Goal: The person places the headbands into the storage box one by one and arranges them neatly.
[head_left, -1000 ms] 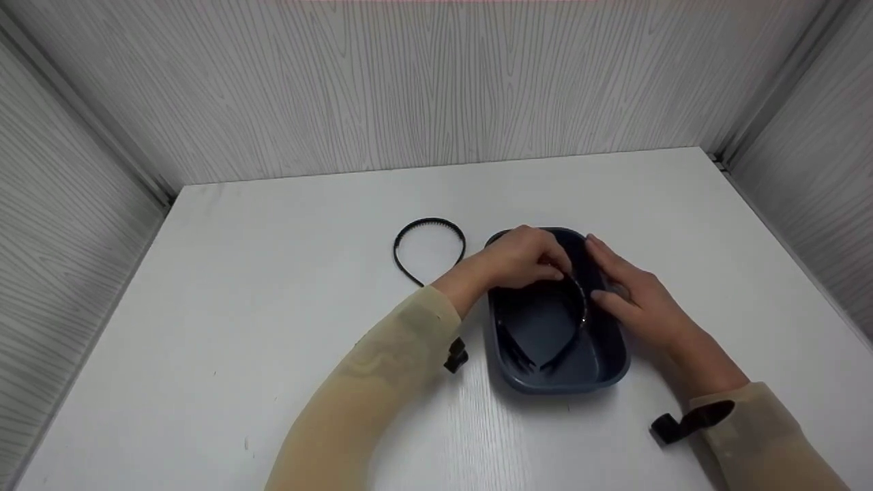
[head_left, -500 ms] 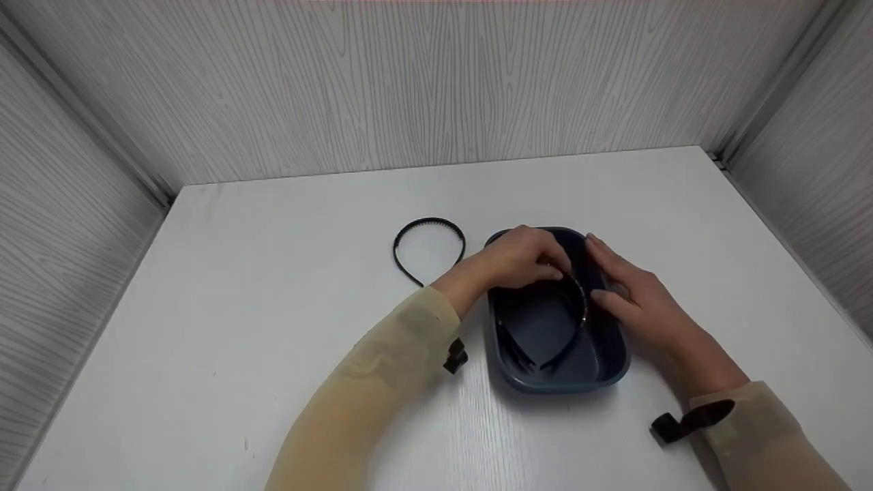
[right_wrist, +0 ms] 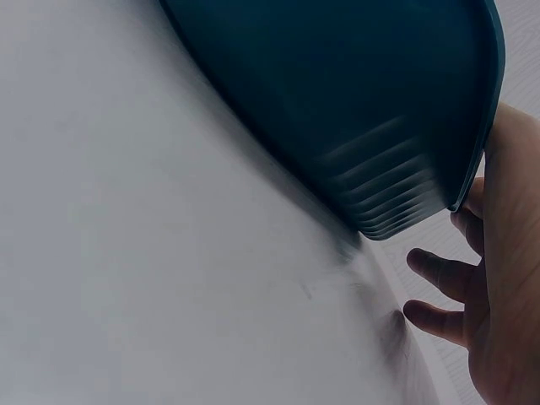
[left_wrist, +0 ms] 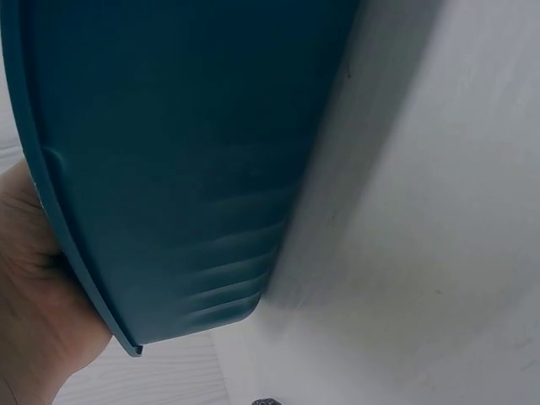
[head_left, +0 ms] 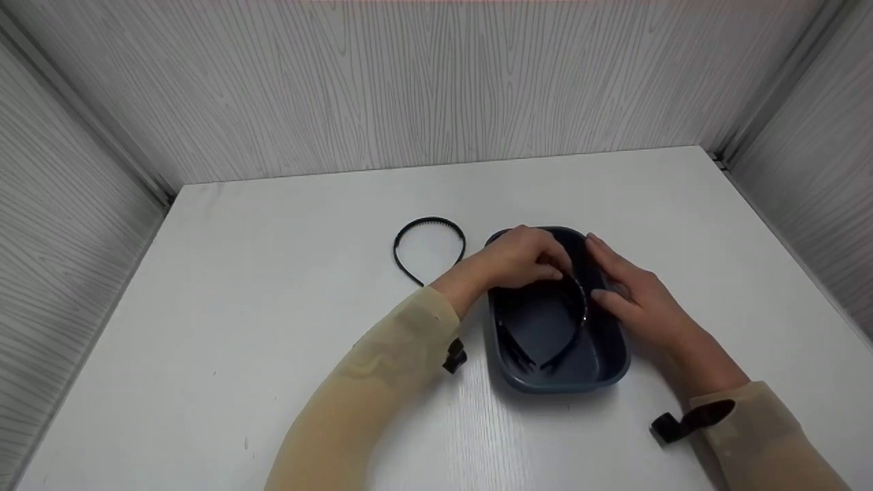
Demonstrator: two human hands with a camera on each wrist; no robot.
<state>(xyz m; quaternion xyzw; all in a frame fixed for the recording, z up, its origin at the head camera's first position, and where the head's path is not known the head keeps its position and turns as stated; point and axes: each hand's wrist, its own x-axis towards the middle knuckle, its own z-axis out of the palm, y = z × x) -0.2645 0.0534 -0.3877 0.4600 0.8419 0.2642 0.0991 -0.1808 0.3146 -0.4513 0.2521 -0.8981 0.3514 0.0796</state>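
Note:
In the head view, my left hand [head_left: 528,258] reaches over the left rim of a dark blue plastic basin [head_left: 563,389], its fingers pinching a black headband [head_left: 584,315]. The headband lies inside the basin with its tips toward the near end; its top is partly covered by the hand. At the right rim, my right hand [head_left: 638,300] grips the wall, thumb over the edge and fingers along the outside. In the right wrist view, some of its fingers [right_wrist: 439,274] stand apart from the basin. A second black headband [head_left: 431,219], toothed inside, lies on the table left of the basin.
The white table [head_left: 273,327] meets a grey wood-grain panel [head_left: 423,88] at the back, with side panels left and right. Black wrist mounts [head_left: 455,356] show at both sleeves. My left forearm covers the near ends of the second headband.

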